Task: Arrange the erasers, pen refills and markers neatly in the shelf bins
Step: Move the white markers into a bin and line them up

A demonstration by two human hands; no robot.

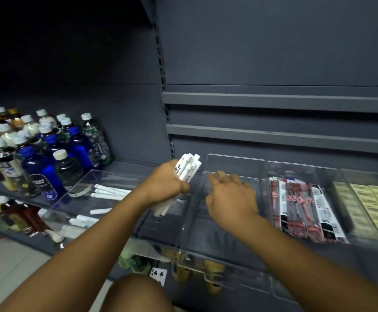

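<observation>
Bare knee [136,293] down front. Left hand [163,183] has its fist wrapped round a bunch of white markers [188,165], right at the left edge of the clear bin [235,157]. Right hand [230,194] hangs over that bin, fingers loose, holding nothing. Loose markers [109,191] lie left of it, pen refills [303,206] right, erasers [372,199] past those, and bottles [48,149] way left.

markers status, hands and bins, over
Left hand grips white marker bundle. Right hand open over middle bin. Loose markers lie in left bin. Nothing blocking.
</observation>
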